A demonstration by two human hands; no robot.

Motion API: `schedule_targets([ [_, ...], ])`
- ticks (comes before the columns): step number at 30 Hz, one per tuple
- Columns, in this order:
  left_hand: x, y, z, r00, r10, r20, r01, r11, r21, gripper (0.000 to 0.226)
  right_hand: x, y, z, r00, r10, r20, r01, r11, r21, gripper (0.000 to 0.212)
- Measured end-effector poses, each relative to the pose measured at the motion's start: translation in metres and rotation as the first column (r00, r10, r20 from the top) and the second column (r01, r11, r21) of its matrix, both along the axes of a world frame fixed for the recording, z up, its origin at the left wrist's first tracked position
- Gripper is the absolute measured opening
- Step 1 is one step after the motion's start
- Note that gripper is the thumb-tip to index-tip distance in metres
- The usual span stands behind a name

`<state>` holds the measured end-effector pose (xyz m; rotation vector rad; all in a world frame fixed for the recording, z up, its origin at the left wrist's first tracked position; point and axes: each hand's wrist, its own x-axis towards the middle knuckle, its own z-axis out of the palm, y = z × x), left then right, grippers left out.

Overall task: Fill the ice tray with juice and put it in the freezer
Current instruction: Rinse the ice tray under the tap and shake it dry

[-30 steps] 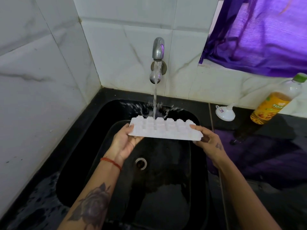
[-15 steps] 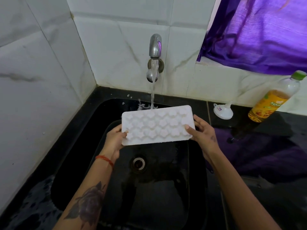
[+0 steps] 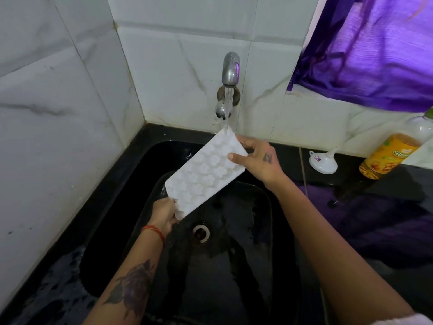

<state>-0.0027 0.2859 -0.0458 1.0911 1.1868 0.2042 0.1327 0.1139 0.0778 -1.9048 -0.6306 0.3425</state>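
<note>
— Where is the ice tray [image 3: 205,171]?
— Over the black sink [image 3: 121,184], tilted, its high end under the tap [image 3: 230,69] water.
— And the fingers?
— The left hand [image 3: 164,213] grips the low corner; the right hand [image 3: 257,160] pinches the high end.

Bare forearms: a red thread bracelet [image 3: 153,231] and dark floral tattoo [image 3: 133,287] on the left, a small tattoo [image 3: 267,158] on the right hand [image 3: 259,161].
</note>
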Motion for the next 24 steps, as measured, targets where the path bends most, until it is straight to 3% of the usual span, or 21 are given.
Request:
schedule_targets([
  [6,0.032,-0.020,0.025,0.992,-0.080,0.098,0.071,0.994,0.088,0.026,0.022,-0.050,-0.012,0.983,-0.179,-0.038,0.181,0.983,0.039,0.039],
  [15,0.061,-0.056,0.068,0.920,-0.281,0.272,0.199,0.935,0.293,0.029,0.031,-0.109,-0.064,0.864,-0.459,-0.204,0.461,0.886,-0.044,0.046],
  [19,0.054,-0.051,0.076,0.898,-0.308,0.315,0.189,0.915,0.358,0.039,0.025,-0.101,-0.077,0.817,-0.480,-0.319,0.483,0.872,-0.073,0.048],
  [24,0.031,-0.020,0.076,0.939,-0.178,0.296,0.066,0.934,0.351,0.041,0.010,-0.063,-0.077,0.867,-0.346,-0.359,0.369,0.929,-0.004,0.046],
])
